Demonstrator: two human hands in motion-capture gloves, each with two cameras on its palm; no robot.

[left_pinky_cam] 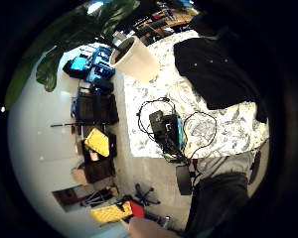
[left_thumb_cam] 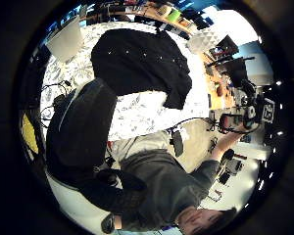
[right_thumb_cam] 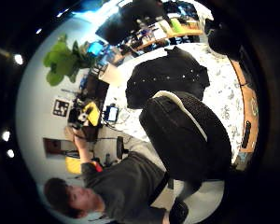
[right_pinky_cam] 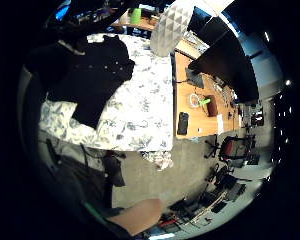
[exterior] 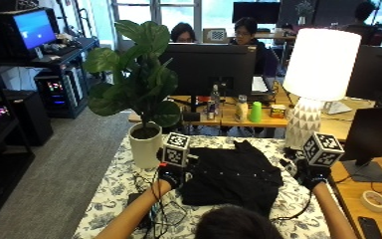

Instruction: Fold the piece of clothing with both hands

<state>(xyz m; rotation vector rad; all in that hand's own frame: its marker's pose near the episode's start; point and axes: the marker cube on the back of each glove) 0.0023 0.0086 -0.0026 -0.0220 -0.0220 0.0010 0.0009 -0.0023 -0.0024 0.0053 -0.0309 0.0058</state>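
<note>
I see a potted plant (exterior: 144,144) at the table's (exterior: 115,186) far left edge, a white lamp (exterior: 317,74) at its far right corner.

Free room and obstacles on the floral-cloth table (exterior: 121,186). The black garment (exterior: 234,174) occupies the middle. Bare cloth shows along its left side, partly taken up by a tangle of cables and a small device (exterior: 150,206) near the left forearm. At the far left corner a potted plant (exterior: 144,144) stands, its leaves overhanging the edge. At the far right a white lamp (exterior: 313,79) stands, leaving only a narrow strip of cloth beside the garment.
</note>
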